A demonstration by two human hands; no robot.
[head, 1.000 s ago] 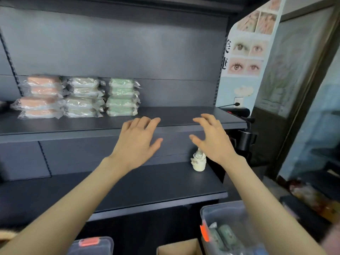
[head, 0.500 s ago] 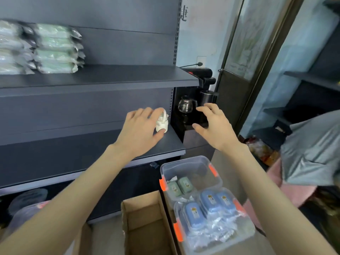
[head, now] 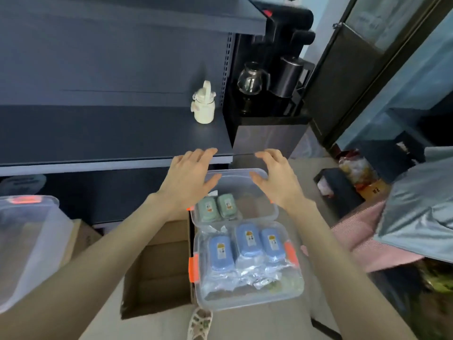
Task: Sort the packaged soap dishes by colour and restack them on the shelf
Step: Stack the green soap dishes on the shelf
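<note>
Two bins (head: pixel 247 294) of soap dishes (head: pixel 248 239)

Three blue soap dishes (head: pixel 247 244), two green soap dishes (head: pixel 217 208), two clear bins (head: pixel 247 298), one white bottle (head: pixel 204 104).

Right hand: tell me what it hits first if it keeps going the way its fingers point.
The right hand is open, fingers pointing forward and slightly down over the clear plastic bin. Going straight on, it would probably meet the bin's far rim first, then the grey cabinet front behind it; depth is unclear from this one view.
</note>
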